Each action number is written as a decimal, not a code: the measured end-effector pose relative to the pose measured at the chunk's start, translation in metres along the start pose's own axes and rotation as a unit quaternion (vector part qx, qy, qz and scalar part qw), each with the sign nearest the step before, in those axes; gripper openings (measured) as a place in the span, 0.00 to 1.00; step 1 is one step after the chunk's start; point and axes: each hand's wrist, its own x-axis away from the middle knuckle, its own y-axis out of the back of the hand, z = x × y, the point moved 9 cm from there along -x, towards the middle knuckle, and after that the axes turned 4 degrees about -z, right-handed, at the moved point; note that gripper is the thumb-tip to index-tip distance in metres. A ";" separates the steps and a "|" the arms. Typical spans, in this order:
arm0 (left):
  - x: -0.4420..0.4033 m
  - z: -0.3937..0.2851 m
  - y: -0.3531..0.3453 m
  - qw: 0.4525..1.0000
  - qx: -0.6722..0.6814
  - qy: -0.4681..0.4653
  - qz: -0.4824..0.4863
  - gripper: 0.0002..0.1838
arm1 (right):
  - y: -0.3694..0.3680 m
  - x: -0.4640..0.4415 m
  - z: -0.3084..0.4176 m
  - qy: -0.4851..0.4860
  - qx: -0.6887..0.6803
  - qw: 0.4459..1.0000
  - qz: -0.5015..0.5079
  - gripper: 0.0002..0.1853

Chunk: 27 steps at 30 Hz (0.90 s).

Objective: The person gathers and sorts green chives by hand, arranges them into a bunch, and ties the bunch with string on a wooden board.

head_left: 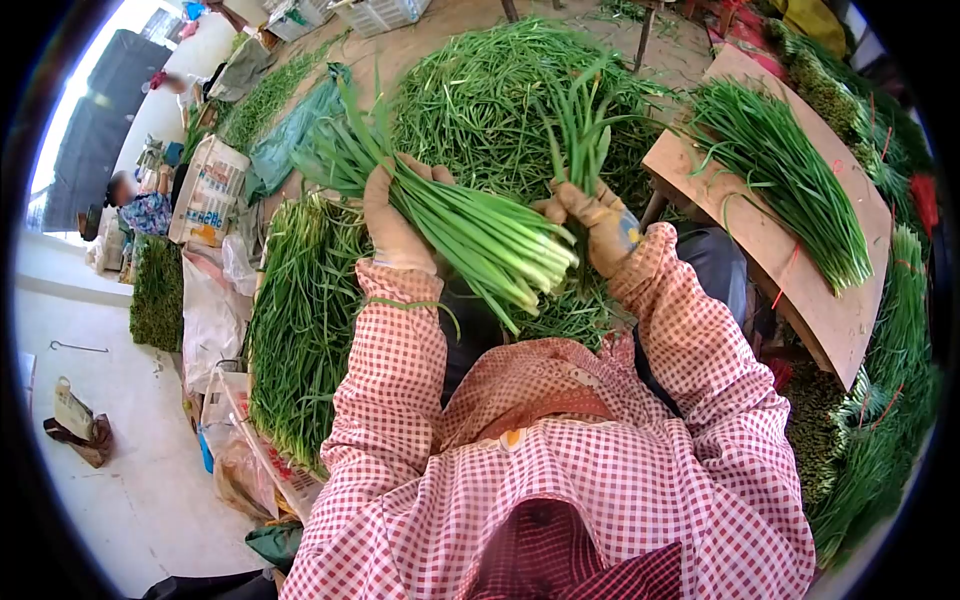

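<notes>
My left hand (398, 225), in a tan work glove, is closed around a thick bunch of garlic chives (475, 225). Their pale stem ends point right toward my other hand, and the leaf tips spread up and left. My right hand (600, 225), gloved too, grips a small tuft of loose green leaves (583, 130) that stands upward from the fingers. Beyond both hands lies a large heap of loose green leaves (500, 90). Left of my left arm, a dense stack of chives (305, 300) rests with its leaves hanging down.
On my right, a curved wooden board (690, 170) carries a bunch of chives (785, 185) beside a red tie (787, 272). Tied bundles (895, 310) are stacked beyond it. A printed sack (208, 190) and another person (147, 210) are at the left. White crates (375, 12) stand behind.
</notes>
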 end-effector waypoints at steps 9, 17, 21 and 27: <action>-0.011 0.003 0.015 0.997 0.077 0.006 -0.010 0.15 | 0.050 0.013 0.028 -0.035 0.075 0.975 -0.207 0.09; -0.032 0.012 0.045 0.991 0.080 -0.043 -0.097 0.17 | 0.004 0.005 0.002 -0.090 -0.014 0.988 -0.127 0.09; -0.034 0.000 0.050 0.991 0.006 -0.072 -0.110 0.15 | -0.002 0.017 0.032 -0.079 -0.104 0.990 -0.057 0.06; -0.030 0.007 0.041 0.987 0.060 -0.056 -0.138 0.16 | 0.034 0.037 0.053 0.004 0.146 0.958 -0.246 0.23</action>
